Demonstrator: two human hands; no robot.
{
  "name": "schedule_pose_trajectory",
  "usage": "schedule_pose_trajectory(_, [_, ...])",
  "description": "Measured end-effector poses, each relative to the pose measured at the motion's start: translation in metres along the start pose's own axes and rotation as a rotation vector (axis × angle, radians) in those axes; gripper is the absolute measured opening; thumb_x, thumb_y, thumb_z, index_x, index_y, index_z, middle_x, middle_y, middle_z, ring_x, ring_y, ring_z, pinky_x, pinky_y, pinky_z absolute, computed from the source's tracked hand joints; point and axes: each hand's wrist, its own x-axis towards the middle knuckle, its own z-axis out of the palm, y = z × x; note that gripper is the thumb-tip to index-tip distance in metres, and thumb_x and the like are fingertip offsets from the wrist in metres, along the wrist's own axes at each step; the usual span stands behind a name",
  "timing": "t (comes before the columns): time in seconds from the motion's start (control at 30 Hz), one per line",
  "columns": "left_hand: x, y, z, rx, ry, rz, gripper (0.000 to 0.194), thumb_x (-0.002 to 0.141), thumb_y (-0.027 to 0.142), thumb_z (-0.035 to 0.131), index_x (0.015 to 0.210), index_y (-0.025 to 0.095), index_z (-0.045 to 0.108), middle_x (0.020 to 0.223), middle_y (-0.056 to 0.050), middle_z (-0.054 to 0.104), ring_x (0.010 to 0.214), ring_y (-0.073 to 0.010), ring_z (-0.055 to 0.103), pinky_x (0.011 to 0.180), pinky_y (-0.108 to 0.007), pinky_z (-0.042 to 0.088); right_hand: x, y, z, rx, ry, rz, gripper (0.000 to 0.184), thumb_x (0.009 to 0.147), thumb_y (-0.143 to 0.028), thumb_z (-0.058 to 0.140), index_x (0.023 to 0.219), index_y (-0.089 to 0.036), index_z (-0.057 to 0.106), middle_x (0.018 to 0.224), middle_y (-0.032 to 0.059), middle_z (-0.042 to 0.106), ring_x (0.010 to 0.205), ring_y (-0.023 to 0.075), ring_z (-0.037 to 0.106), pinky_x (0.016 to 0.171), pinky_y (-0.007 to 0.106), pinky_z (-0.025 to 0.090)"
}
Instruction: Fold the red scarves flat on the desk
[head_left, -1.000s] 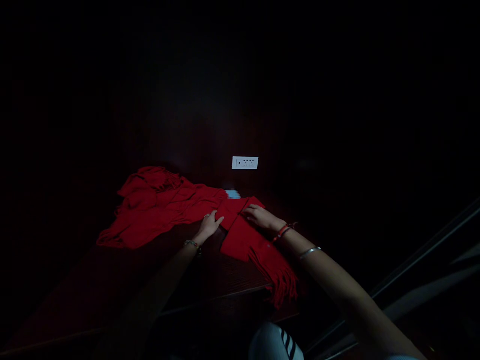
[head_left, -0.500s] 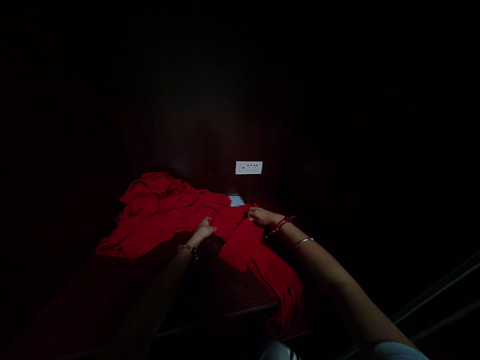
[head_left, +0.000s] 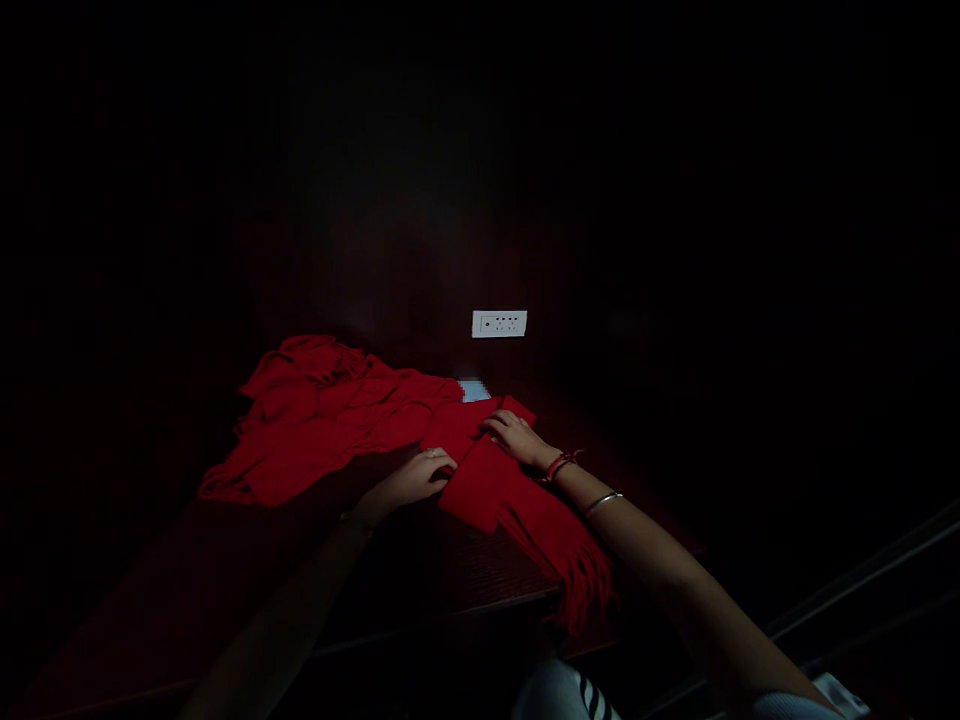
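A long red scarf (head_left: 469, 490) with a fringed end lies across the dark table, partly folded over itself. Its fringe hangs over the table's front edge, and the rest spreads in loose wrinkles to the left. My left hand (head_left: 414, 477) is at the near left edge of the folded part, fingers curled and closed on the cloth. On top of the fold rests my right hand (head_left: 516, 438), its fingers spread over the scarf near its far edge.
A dark wooden table (head_left: 480, 575) carries the scarf, its front edge facing me. Behind the scarf lies a small pale blurred item (head_left: 474, 391). A white socket plate (head_left: 499, 324) is on the dark wall. My knee (head_left: 559, 692) is below the table edge.
My left hand has moved right, from the scarf's middle to the edge of the fold. My right hand has shifted slightly left and now lies flatter on the cloth.
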Motion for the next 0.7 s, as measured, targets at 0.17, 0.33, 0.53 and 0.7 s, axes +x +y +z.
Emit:
schedule_pose_trajectory(0.17, [-0.003, -0.001, -0.001, 0.077, -0.011, 0.007, 0.021, 0.079, 0.018, 0.048, 0.097, 0.020, 0.058, 0.099, -0.002, 0.057, 0.094, -0.0142, 0.049, 0.084, -0.025, 0.033, -0.054, -0.034, -0.017, 0.279, -0.021, 0.116, 0.040, 0.084, -0.032, 0.041, 0.118, -0.012, 0.044, 0.113, 0.0127, 0.047, 0.104, 0.0174, 0.044, 0.091, 0.030, 0.034])
schedule_pose_trajectory(0.33, [0.002, 0.005, 0.000, 0.270, -0.024, 0.030, 0.017, 0.083, 0.020, 0.044, 0.092, 0.020, 0.059, 0.095, -0.003, 0.058, 0.093, -0.0152, 0.049, 0.087, -0.030, 0.028, -0.111, -0.066, -0.033, 0.273, -0.157, 0.375, 0.057, 0.079, -0.041, 0.048, 0.129, -0.019, 0.032, 0.117, 0.0134, 0.044, 0.105, 0.0242, 0.044, 0.087, 0.038, 0.035])
schedule_pose_trajectory(0.53, [-0.002, -0.001, 0.000, 0.130, -0.038, 0.061, 0.026, 0.084, 0.021, 0.042, 0.106, 0.021, 0.055, 0.097, -0.004, 0.054, 0.090, -0.0140, 0.048, 0.082, -0.024, 0.035, -0.123, -0.097, -0.031, 0.050, -0.055, 0.232, 0.034, 0.082, -0.037, 0.045, 0.109, -0.020, 0.054, 0.110, 0.0110, 0.048, 0.103, 0.0238, 0.043, 0.086, 0.038, 0.034])
schedule_pose_trajectory(0.7, [-0.009, -0.007, 0.000, -0.067, -0.103, 0.041, 0.024, 0.082, 0.019, 0.044, 0.100, 0.022, 0.060, 0.108, -0.003, 0.049, 0.100, -0.0125, 0.045, 0.090, -0.024, 0.032, -0.120, -0.108, -0.018, -0.045, -0.051, 0.155, 0.026, 0.083, -0.019, 0.041, 0.105, -0.018, 0.056, 0.100, 0.0104, 0.052, 0.094, 0.0207, 0.046, 0.082, 0.034, 0.037])
